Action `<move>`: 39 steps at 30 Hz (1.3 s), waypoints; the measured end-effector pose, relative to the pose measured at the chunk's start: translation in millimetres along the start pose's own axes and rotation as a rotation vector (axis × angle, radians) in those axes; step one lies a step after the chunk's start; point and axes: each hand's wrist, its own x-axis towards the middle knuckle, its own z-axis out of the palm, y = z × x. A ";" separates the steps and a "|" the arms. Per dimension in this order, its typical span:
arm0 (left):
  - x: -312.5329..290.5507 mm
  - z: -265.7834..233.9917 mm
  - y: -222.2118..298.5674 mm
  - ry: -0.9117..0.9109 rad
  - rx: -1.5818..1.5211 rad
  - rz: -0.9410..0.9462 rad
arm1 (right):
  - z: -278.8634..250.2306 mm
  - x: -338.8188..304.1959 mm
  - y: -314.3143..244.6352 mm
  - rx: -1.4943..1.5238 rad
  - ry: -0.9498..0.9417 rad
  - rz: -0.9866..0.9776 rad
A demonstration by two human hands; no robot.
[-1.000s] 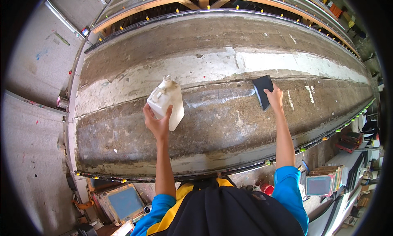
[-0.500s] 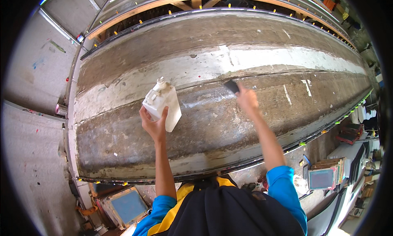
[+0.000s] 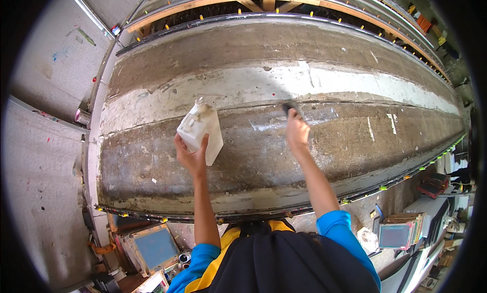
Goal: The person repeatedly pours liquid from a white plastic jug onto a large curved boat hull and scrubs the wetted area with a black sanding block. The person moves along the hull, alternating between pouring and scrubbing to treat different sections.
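Note:
My left hand [image 3: 191, 155] grips a white plastic jug [image 3: 201, 133] from below, thumb on one side and fingers on the other. The jug is tilted, with its capped neck pointing away from me, over the left part of a long, stained table [image 3: 243, 176]. To the right, my right hand [image 3: 298, 130] is closed around a dark, flat, scraper-like tool [image 3: 291, 108]. The tool is slightly blurred, over the seam between the pale band and the brown surface; I cannot tell whether it touches. A whitish streak [image 3: 269, 125] marks the surface beside that hand.
A rail with small yellow clips [image 3: 238, 12] runs along the table's far edge, and another long table stands beyond it. Framed screens [image 3: 157, 250] lean below the near edge at left; more frames [image 3: 395, 236] are stacked at right. A pale wall [image 3: 48, 166] borders the left end.
The view has shifted left over the table. My right hand has moved left along the surface, and its tool has turned to point more away from me. The jug stays in my left hand.

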 end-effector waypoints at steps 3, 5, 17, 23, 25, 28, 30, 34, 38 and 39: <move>9.9 -9.9 -12.3 0.027 0.005 -0.013 | -20.9 -15.3 -51.5 0.051 -0.093 -0.100; 12.9 -11.5 -14.7 0.030 0.008 -0.004 | -24.6 -17.1 -68.1 0.199 -0.103 -0.183; 22.0 -18.9 -16.3 -0.026 0.029 0.012 | -32.4 34.3 75.5 0.295 -0.197 0.411; 32.6 -44.4 -21.4 0.013 0.011 -0.011 | -4.9 1.0 -62.6 0.032 -0.103 0.131; 38.2 -56.7 -25.2 0.051 0.027 -0.031 | -9.1 -5.5 -112.5 0.031 -0.084 0.015; 48.5 -76.6 -31.1 0.055 0.060 0.006 | -7.7 -10.7 -181.6 0.131 0.019 -0.113; 55.3 -90.3 -37.3 0.076 0.022 0.002 | -9.5 -9.5 -209.6 0.199 -0.006 -0.146; 66.0 -113.3 -47.7 0.115 0.098 0.041 | -33.9 -1.5 -222.3 0.356 -0.192 -0.081; 72.1 -133.2 -62.4 0.186 0.111 0.063 | -50.9 11.1 -137.4 0.218 -0.189 0.049; 73.6 -132.4 -60.9 0.182 0.115 0.059 | -44.2 8.3 -124.7 0.157 -0.136 0.097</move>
